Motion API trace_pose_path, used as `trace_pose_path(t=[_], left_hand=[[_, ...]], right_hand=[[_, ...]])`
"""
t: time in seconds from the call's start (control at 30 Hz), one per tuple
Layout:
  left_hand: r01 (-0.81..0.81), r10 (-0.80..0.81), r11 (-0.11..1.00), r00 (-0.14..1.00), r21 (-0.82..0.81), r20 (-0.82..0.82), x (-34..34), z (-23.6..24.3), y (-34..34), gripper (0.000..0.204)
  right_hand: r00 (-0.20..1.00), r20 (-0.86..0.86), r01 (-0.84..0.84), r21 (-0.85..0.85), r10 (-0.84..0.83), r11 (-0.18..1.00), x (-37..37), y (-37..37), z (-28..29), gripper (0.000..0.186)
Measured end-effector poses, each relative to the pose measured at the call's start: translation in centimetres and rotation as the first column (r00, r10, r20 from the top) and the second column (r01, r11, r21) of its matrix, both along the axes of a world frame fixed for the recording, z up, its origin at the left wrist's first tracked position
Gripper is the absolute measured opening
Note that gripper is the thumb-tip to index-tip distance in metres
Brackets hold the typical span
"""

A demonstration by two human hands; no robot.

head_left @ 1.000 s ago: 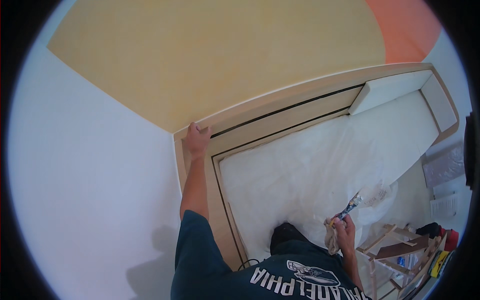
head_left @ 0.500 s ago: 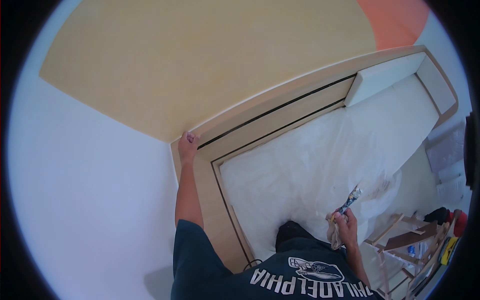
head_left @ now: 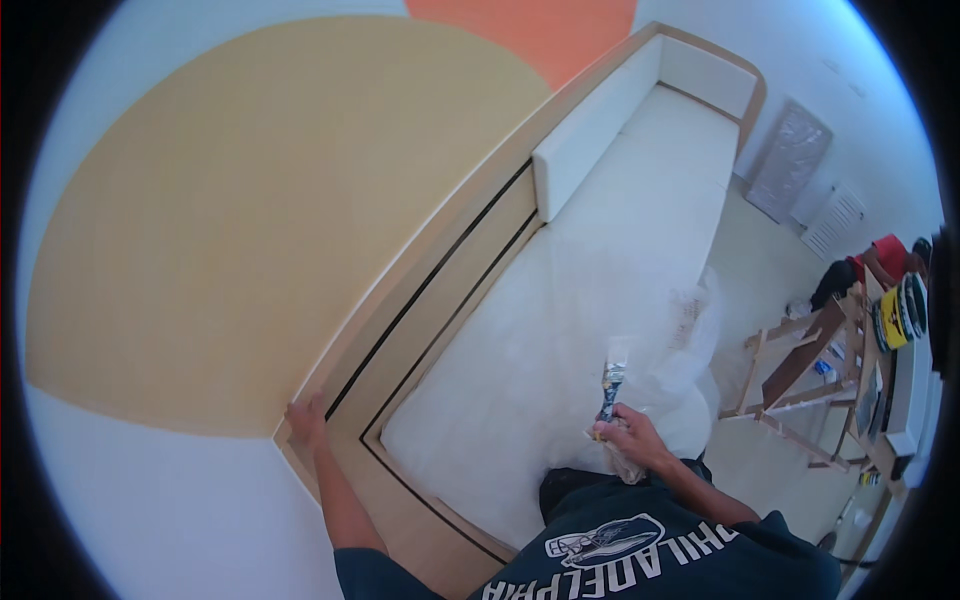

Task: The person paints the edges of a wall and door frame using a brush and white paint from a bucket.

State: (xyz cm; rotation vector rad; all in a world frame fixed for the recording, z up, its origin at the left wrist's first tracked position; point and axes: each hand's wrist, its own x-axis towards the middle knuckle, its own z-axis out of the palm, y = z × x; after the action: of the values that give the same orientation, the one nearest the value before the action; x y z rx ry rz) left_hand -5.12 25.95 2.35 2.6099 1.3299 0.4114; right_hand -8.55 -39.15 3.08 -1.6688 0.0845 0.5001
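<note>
My left hand point(head_left: 308, 420) is at the near corner of a pale wooden bed frame point(head_left: 392, 298), its thumb and fingers curled over the upper ledge against the wall. The fingers are small and slightly blurred. In my right hand point(head_left: 642, 436) is a paintbrush point(head_left: 611, 386), its bristles pointing up and away from me. A crumpled beige rag point(head_left: 624, 462) is bunched in the same hand, below the brush. Both hang over a white mattress point(head_left: 490, 345), partly covered by clear plastic sheeting.
A tan circle point(head_left: 240, 220) and a coral shape point(head_left: 540, 30) are painted on the wall. A wooden trestle point(head_left: 800, 385) stands at right, with a yellow and dark bucket point(head_left: 898, 312) near it. Beyond, a person in red point(head_left: 885, 258) bends down. A wrapped panel point(head_left: 790, 160) leans on the far wall.
The view has swung right, bringing the person and bucket into fuller sight. My left hand's fingers have shifted from a fist-like curl to wrapping the ledge corner. My right hand still holds brush and rag.
</note>
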Motion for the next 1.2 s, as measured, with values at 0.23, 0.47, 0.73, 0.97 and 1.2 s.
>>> trace_pose_path(t=[0.23,0.47,0.73,0.97,1.2], left_hand=[[0.245,-0.195,0.846,0.969,0.473,-0.154,1.8,-6.2,-5.3,0.069],[0.376,-0.339,0.826,0.927,0.419,-0.162,8.1,-8.4,-10.7,0.086],[0.426,-0.443,0.866,0.897,0.263,0.007,10.8,-5.7,-14.3,0.090],[0.420,-0.417,0.885,0.907,0.201,-0.060,9.6,-3.0,-14.6,0.089],[0.410,-0.410,0.892,0.911,0.188,-0.043,10.1,-3.3,-15.0,0.088]], right_hand=[[0.999,0.037,0.001,-0.030,0.000,1.000,-0.2,-0.1,0.5,0.029],[0.999,0.023,-0.035,-0.098,0.037,0.995,-0.1,-0.4,0.5,0.031],[0.998,0.055,0.031,-0.185,-0.022,0.982,-0.5,0.2,1.2,0.037],[1.000,0.024,0.008,-0.143,-0.004,0.990,-0.4,0.1,1.0,0.034],[0.996,0.083,0.035,-0.058,-0.030,0.998,-0.4,0.0,0.6,0.034]])
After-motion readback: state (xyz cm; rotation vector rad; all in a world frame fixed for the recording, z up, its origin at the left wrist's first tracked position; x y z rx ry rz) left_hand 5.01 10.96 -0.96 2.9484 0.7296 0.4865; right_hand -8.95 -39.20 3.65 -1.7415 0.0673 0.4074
